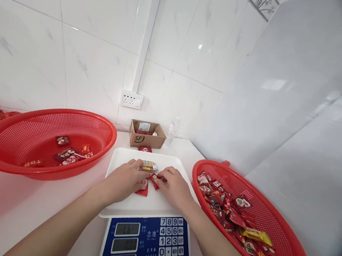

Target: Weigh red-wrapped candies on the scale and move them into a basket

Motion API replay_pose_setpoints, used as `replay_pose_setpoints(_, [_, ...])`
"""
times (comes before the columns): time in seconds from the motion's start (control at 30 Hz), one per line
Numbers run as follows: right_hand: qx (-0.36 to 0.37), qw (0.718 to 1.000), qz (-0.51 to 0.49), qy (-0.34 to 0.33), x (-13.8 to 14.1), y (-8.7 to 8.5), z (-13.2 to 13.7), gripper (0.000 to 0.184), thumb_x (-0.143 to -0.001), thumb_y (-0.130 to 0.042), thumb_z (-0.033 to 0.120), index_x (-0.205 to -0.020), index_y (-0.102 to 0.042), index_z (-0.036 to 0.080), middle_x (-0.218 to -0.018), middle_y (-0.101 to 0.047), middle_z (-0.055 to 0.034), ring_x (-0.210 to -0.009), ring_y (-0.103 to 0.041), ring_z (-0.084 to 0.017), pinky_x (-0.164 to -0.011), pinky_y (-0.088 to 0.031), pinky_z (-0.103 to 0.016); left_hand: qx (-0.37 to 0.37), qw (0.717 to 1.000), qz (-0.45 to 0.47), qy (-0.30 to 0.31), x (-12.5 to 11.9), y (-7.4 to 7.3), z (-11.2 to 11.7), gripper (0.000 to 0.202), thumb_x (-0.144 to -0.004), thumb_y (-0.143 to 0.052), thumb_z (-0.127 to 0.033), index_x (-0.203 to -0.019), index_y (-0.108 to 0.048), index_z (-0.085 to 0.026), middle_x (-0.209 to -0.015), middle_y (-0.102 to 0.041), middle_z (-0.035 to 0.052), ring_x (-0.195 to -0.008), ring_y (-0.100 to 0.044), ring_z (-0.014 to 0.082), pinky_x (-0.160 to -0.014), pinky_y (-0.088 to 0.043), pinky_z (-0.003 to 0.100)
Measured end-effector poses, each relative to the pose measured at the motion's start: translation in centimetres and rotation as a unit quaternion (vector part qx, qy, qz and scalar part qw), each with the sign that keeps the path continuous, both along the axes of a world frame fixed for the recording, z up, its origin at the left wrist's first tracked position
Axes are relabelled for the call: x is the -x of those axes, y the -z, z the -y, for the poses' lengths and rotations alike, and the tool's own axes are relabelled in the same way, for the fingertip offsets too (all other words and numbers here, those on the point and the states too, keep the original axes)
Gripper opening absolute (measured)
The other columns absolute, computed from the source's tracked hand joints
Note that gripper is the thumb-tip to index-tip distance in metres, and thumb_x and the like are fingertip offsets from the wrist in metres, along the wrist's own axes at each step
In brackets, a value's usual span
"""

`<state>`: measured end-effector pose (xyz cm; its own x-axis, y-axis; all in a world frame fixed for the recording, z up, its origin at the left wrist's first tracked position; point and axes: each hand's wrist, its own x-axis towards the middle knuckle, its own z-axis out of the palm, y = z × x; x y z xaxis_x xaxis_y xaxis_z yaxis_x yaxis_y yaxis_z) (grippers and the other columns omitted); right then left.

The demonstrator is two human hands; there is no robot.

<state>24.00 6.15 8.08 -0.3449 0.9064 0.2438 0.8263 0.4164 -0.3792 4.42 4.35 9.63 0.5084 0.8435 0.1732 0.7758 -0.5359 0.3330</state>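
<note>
A white weighing tray (118,161) sits on the blue-panelled digital scale (146,243), with small wrapped snacks on it. My left hand (124,182) rests over the tray's left half, its fingers curled on a red snack packet (142,191). From the right, my right hand (175,187) pinches a small red-wrapped candy (155,180) between thumb and fingers. A yellow-and-white wrapped snack bar (149,166) lies just beyond the fingertips. My fingers partly cover the packets, so their full shapes are hidden.
At left stands a large red basket (109,133) with a few packets inside. Another red basket (295,239) at right holds many packets. Behind the tray are a cardboard box (146,141), a red packet (145,149) and a clear plastic bottle (172,132), near the tiled wall.
</note>
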Motion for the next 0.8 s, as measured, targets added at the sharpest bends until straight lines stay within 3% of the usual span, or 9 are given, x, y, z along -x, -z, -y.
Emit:
replay_pose_setpoints(0.3, [-0.003, 0.999, 0.034, 0.030, 0.7, -0.3, -0.1, 0.013, -0.087, -0.054, 0.029, -0.081, -0.064, 0.022, -0.093, -0.059, -0.0046, -0.094, -0.053, -0.022, -0.071, -0.043, -0.032, -0.002, 0.999, 0.031, 0.031, 0.1, 0.6, -0.2, 0.029, -0.089, -0.042, -0.025, -0.105, -0.065, -0.027, -0.111, -0.057, 0.0063, -0.101, -0.052, 0.0251, -0.082, -0.044, 0.037])
replay_pose_setpoints(0.53, [0.000, 0.997, 0.053, 0.048, 0.9, -0.6, 0.1, 0.020, -0.088, -0.052, 0.030, -0.073, -0.061, 0.021, -0.092, -0.058, -0.0048, -0.093, -0.052, -0.022, -0.067, -0.041, -0.032, 0.022, 0.998, 0.025, 0.044, 0.4, 0.2, 0.1, 0.032, -0.087, -0.041, -0.021, -0.110, -0.063, -0.027, -0.113, -0.058, 0.0065, -0.105, -0.051, 0.0252, -0.084, -0.044, 0.036])
replay_pose_setpoints(0.8, [-0.004, 0.996, 0.066, 0.055, 1.2, -0.6, 0.2, 0.019, -0.088, -0.053, 0.029, -0.072, -0.059, 0.021, -0.090, -0.058, -0.0043, -0.092, -0.052, -0.022, -0.063, -0.039, -0.030, 0.034, 0.996, 0.044, 0.069, 0.5, 0.2, 0.4, 0.029, -0.088, -0.038, -0.019, -0.099, -0.065, -0.024, -0.104, -0.059, 0.0068, -0.097, -0.054, 0.0226, -0.078, -0.044, 0.032])
